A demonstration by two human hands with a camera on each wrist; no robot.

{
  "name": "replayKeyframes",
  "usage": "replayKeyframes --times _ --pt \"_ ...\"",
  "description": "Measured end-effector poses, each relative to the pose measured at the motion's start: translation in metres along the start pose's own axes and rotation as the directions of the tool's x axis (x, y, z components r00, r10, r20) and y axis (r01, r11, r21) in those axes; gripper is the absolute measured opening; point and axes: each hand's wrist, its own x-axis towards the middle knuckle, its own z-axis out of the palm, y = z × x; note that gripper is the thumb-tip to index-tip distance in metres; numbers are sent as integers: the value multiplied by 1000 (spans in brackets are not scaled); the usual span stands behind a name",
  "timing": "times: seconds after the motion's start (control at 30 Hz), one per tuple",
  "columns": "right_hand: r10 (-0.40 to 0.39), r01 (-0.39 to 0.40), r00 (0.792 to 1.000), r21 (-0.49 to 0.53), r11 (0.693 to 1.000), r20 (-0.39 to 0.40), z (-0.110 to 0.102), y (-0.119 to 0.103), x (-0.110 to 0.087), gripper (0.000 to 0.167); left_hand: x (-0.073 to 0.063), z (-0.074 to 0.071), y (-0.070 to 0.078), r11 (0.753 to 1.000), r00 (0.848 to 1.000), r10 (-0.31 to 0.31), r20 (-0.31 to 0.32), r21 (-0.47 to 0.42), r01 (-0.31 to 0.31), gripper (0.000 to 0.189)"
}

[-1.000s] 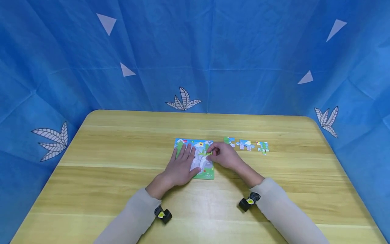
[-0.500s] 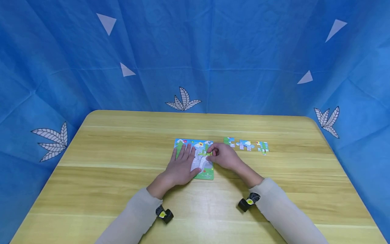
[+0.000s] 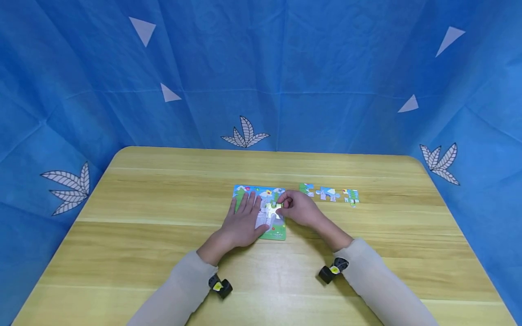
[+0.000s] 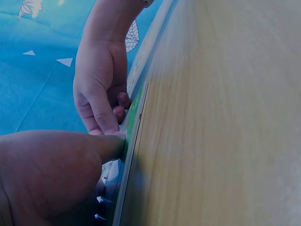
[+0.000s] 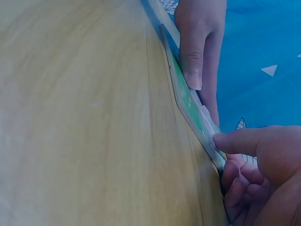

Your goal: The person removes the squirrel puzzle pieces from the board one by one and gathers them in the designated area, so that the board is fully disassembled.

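Observation:
A jigsaw puzzle board (image 3: 275, 235) with a bright cartoon picture lies on the wooden table. My left hand (image 3: 239, 224) rests flat on its left part, fingers straight and spread, covering much of the picture. In the left wrist view the left thumb (image 4: 110, 146) lies along the board's near side. At the board's right side my right hand (image 3: 302, 209) pinches a puzzle piece (image 3: 272, 211) between thumb and index finger, over the board. That piece shines with reflected light. The other right fingers (image 5: 235, 186) are curled beside the board's edge in the right wrist view.
To the right of the board, three loose puzzle pieces lie in a row: a green and blue one (image 3: 306, 189), a blue one (image 3: 328, 193) and another green one (image 3: 351, 196). A blue curtain (image 3: 326, 68) hangs behind the table (image 3: 163, 181).
The puzzle piece in the right fingers has tilted slightly and now catches the light. Both hands stay in nearly the same place.

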Motion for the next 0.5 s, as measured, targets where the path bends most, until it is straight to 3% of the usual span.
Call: replayKeyframes --times 0.3,0.5 --pt "32 -32 999 8 999 -29 1 -5 -2 19 0 -2 0 1000 1000 -9 9 4 9 84" --pt "-23 24 999 32 999 -30 0 0 0 17 -2 -3 2 1000 1000 4 -7 -14 -4 83"
